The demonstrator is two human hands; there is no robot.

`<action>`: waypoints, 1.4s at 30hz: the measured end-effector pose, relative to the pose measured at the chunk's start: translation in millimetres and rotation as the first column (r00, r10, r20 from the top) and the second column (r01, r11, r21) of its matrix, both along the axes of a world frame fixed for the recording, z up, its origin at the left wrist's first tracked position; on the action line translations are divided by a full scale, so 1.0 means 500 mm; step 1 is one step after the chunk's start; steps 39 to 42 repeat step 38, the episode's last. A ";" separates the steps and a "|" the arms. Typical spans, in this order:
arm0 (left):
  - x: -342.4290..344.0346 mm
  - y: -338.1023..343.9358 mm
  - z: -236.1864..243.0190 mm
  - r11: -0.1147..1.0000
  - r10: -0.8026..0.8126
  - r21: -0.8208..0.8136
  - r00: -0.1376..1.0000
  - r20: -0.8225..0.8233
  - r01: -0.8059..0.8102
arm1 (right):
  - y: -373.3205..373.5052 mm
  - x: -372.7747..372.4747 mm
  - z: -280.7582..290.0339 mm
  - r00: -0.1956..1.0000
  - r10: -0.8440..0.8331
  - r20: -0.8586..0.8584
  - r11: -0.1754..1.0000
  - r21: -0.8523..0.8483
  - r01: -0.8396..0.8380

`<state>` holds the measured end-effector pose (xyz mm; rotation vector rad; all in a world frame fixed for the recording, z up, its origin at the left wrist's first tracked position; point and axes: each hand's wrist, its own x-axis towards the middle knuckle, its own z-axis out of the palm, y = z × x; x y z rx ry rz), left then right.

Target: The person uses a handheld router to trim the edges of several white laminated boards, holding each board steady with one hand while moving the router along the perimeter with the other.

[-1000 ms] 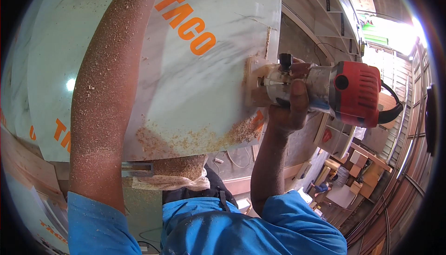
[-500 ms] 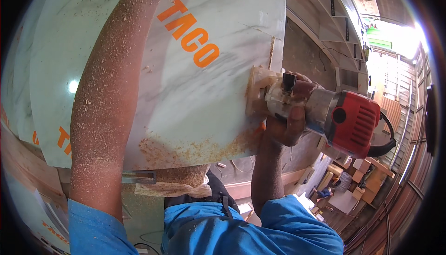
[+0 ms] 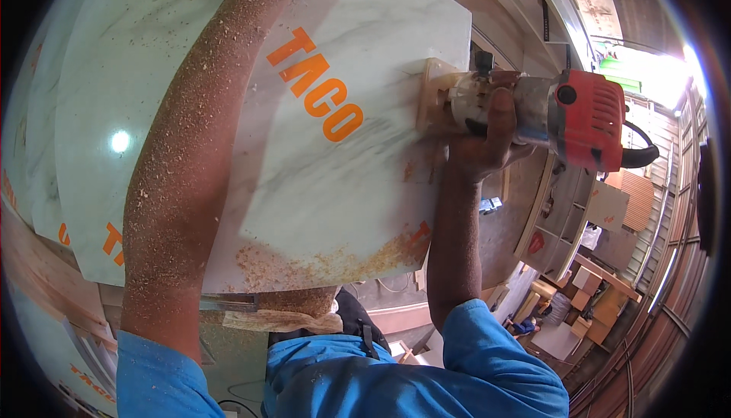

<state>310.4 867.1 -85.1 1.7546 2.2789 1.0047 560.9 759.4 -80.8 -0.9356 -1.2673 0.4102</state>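
My right hand wraps around the metal body of a trim router with a red motor housing, black knob and black cord. The router lies sideways, its square wooden base against the right edge of a white marble-patterned board with orange lettering. The bit is hidden. My left forearm, speckled with sawdust, reaches across the board to the far edge of the view. The left hand is almost wholly cut off there, and its fingers do not show.
Sawdust lies along the board's near edge. More marbled boards sit at the left. White cabinet frames stand at the far right. Wood pieces and boxes are stacked beyond my right arm.
My right hand has moved the router farther away from me along the board's right edge. My left forearm has shifted slightly right in the view.
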 end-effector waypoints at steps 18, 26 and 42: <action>-0.001 0.000 0.011 1.000 0.012 0.026 0.997 -0.078 -0.010 | 0.031 0.000 0.006 1.000 -0.027 -0.005 0.999 -0.039 0.027; -0.001 0.011 -0.044 0.994 -0.071 0.080 0.997 -0.018 0.073 | 0.037 0.018 0.070 0.998 0.051 -0.036 0.978 -0.201 -0.057; 0.075 -0.281 -0.030 0.985 -0.104 0.104 0.947 -0.303 0.141 | -0.197 0.280 0.240 0.968 -0.088 -0.233 0.916 -0.400 -0.013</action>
